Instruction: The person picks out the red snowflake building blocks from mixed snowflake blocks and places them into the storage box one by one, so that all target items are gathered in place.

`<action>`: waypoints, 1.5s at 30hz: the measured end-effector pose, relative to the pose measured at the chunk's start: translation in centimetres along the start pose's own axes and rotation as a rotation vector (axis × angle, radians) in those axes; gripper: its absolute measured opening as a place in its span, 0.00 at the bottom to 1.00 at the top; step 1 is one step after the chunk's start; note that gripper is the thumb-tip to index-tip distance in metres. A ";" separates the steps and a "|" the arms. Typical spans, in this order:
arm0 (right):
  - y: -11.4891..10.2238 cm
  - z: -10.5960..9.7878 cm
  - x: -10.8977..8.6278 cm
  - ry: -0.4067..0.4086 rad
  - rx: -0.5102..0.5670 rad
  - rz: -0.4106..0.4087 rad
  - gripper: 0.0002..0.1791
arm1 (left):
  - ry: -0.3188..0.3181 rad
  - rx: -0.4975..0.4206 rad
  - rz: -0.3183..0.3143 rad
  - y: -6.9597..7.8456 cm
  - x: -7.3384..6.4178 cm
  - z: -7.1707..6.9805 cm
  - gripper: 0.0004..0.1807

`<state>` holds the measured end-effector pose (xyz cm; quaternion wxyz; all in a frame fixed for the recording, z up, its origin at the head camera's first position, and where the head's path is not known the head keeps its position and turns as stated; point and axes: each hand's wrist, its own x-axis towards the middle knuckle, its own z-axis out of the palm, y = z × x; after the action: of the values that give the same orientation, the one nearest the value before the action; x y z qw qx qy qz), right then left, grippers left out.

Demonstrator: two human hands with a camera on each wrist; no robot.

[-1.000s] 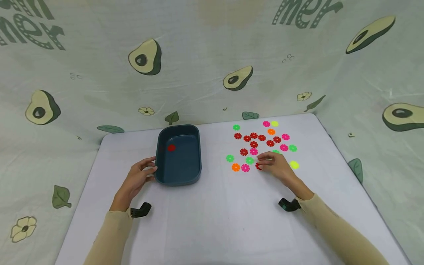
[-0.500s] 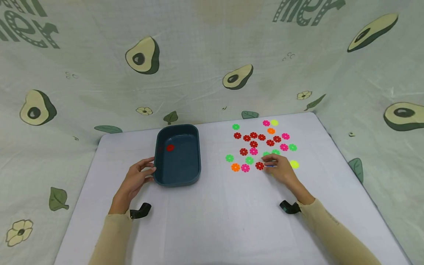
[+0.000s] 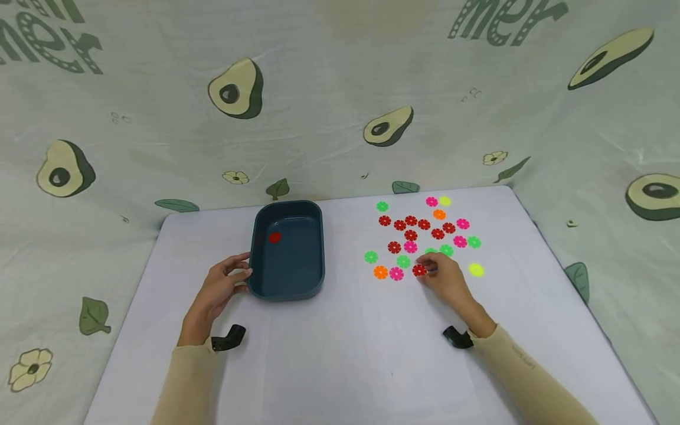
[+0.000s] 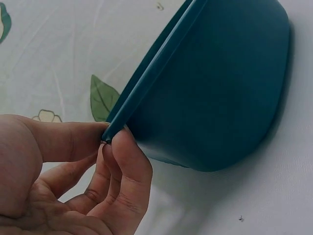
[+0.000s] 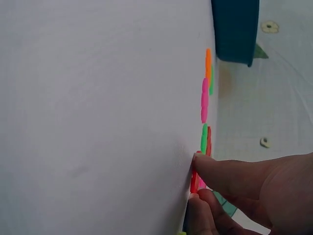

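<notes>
In the head view my left hand (image 3: 225,283) is at the left side of a dark blue-green tray (image 3: 287,289). The left wrist view shows its thumb and fingers pinching the tray's rim (image 4: 146,81). One red notched disc (image 3: 274,237) lies inside the tray. On the right, my right hand (image 3: 443,280) has thumb and finger at opposite edges of another red notched disc (image 3: 419,270), low at the table. The right wrist view has this red disc (image 5: 195,180) edge-on between thumb and fingers. Partly hidden under the right hand is something blue (image 3: 432,267).
Several notched discs lie flat beyond and around the right hand: red (image 3: 394,247), pink (image 3: 396,273), green (image 3: 370,257), orange (image 3: 380,272) and yellow (image 3: 476,270). The white table (image 3: 340,354) meets an avocado-print cloth (image 3: 319,141) at the back.
My right hand draws back right from the red disc, uncovering it, then returns and takes its edges between thumb and finger. The left hand stays at the tray.
</notes>
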<state>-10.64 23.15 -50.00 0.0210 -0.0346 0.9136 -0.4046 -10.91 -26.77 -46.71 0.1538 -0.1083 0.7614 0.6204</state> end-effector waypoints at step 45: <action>-3.4 -0.2 0.6 -0.131 0.011 -0.069 0.13 | 0.010 -0.019 0.000 -0.1 -0.1 0.0 0.30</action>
<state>-11.07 20.99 -47.34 0.0672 -0.0925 0.9064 -0.4067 -10.78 -26.78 -46.79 0.1490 -0.1130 0.7562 0.6270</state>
